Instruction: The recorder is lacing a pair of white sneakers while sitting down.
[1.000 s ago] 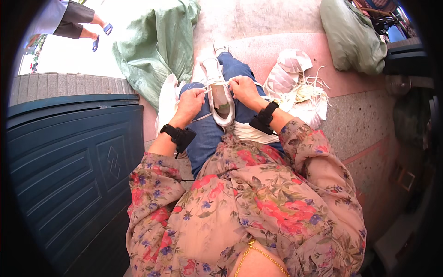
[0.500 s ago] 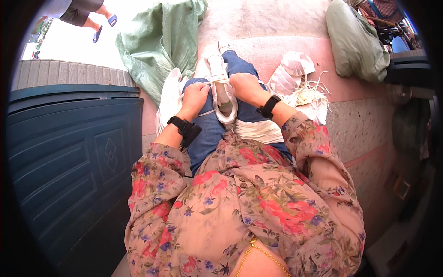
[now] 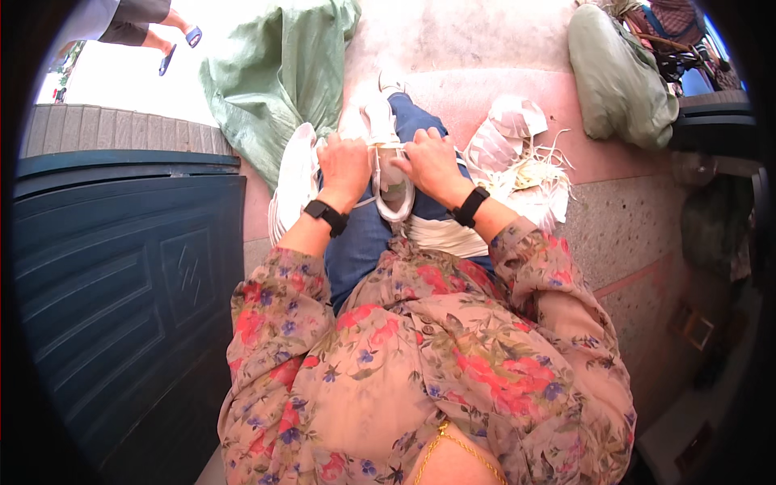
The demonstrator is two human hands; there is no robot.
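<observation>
The two hands were apart, one on either side of a white shoe (image 3: 396, 212) that lay between the person's thighs, its heel and open collar toward the body and its toe pointing away. A white lace (image 3: 388, 146) stretched across the shoe's upper from one hand to the other. The left hand (image 3: 345, 171) was curled, its bent fingers closed on the lace at the left edge of the shoe. The right hand (image 3: 436, 167) was at the opposite edge, its fingers at the lace and its thumb over the collar; whether it was clamped on the lace could not be told.

Each wrist wore a black strap (image 3: 327, 217), and the sleeves belonged to a floral shirt (image 3: 428, 339) above blue jeans (image 3: 356, 250). More white footwear (image 3: 293, 182) lay just beside the left leg. Near the right leg, on the pinkish floor (image 3: 453, 89), were other white shoes (image 3: 495, 149) and a tangle of pale laces (image 3: 537, 166).

A large green sack (image 3: 279, 73) lay beyond the left knee, and another sack (image 3: 618, 81) stood farther right. A blue panelled door (image 3: 121, 283) filled the left side.
</observation>
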